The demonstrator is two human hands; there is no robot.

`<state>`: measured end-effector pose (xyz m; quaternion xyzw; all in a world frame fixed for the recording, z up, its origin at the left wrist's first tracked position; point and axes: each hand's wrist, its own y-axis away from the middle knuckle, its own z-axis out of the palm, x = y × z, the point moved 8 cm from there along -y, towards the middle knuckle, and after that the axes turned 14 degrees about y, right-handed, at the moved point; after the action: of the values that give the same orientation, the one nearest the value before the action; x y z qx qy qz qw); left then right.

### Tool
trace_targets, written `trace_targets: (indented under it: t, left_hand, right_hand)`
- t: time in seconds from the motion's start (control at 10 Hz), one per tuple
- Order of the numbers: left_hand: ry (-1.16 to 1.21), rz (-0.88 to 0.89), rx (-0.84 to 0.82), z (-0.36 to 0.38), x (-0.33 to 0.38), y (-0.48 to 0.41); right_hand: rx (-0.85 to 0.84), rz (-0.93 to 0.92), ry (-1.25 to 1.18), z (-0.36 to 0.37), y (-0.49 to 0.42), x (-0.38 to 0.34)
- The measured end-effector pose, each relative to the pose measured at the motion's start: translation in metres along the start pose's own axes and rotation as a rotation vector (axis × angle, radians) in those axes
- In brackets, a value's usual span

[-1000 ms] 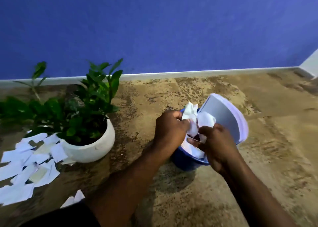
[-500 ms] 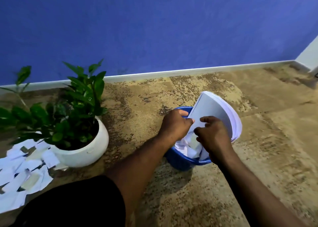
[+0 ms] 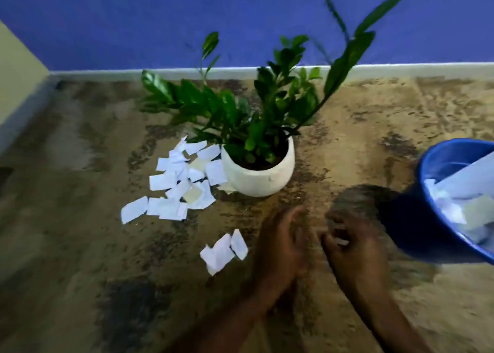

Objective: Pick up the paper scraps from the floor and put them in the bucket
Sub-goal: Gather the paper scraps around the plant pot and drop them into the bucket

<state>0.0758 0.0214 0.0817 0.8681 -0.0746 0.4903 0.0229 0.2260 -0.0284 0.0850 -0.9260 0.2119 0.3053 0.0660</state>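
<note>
Paper scraps (image 3: 176, 185) are scattered on the floor (image 3: 80, 245) beside a white plant pot (image 3: 258, 175). The bucket (image 3: 438, 163) is cut off at the right. The left hand (image 3: 280, 248) is loosely spread and empty; the right hand (image 3: 350, 248) is blurred and its grip cannot be told.

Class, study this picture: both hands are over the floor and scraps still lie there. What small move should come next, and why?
Probably reach the left hand to the small scrap cluster just beside it: both hands look empty, and those scraps lie nearer than the pile by the pot.
</note>
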Motion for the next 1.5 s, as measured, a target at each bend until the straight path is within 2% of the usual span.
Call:
trace_targets:
  t: [0.1,0.2,0.3,0.4,0.5,0.6,0.8,1.0,1.1,1.2,1.3,1.4,1.5]
  left_hand:
    - [-0.256,-0.38,-0.016,-0.047,-0.109,0.021]
    - [-0.374,-0.577,-0.087,-0.065,-0.195,0.029]
    - [-0.468,-0.564,-0.176,-0.075,-0.232,0.023]
    - [-0.421,-0.451,-0.185,-0.085,-0.243,0.015]
    - [-0.351,-0.425,-0.165,-0.087,-0.249,0.005]
    - [-0.332,-0.427,-0.172,-0.086,-0.25,0.005]
    - [-0.284,-0.369,-0.15,-0.076,-0.247,0.01]
    - [0.002,-0.214,-0.089,-0.068,-0.214,0.006]
    - [0.093,-0.199,-0.097,-0.071,-0.207,0.005]
    - [0.085,-0.221,-0.119,-0.079,-0.21,0.005]
    - [-0.015,-0.289,-0.133,-0.088,-0.221,0.006]
    - [-0.044,-0.334,-0.15,-0.091,-0.224,0.007]
    - [-0.043,-0.335,-0.173,-0.088,-0.217,0.005]
  right_hand:
    - [-0.26,-0.07,0.029,0.094,0.014,-0.017]
    - [-0.528,-0.076,0.112,0.172,0.024,-0.035]
    - [-0.608,-0.114,0.147,0.215,0.029,-0.053]
    - [-0.595,-0.087,0.161,0.236,0.027,-0.053]
    - [-0.55,-0.009,0.266,0.246,0.019,-0.045]
    - [-0.445,-0.049,0.328,0.242,0.013,-0.051]
    - [-0.343,-0.001,0.092,0.229,0.012,-0.053]
    - [-0.318,0.015,-0.144,0.219,0.006,-0.054]
    - [-0.365,-0.174,-0.096,0.223,0.001,-0.069]
    - [-0.481,-0.485,0.125,0.238,0.009,-0.085]
    - [-0.423,-0.692,0.295,0.243,0.019,-0.097]
    - [-0.398,-0.702,0.34,0.247,0.021,-0.098]
    - [-0.366,-0.546,0.217,0.235,0.01,-0.087]
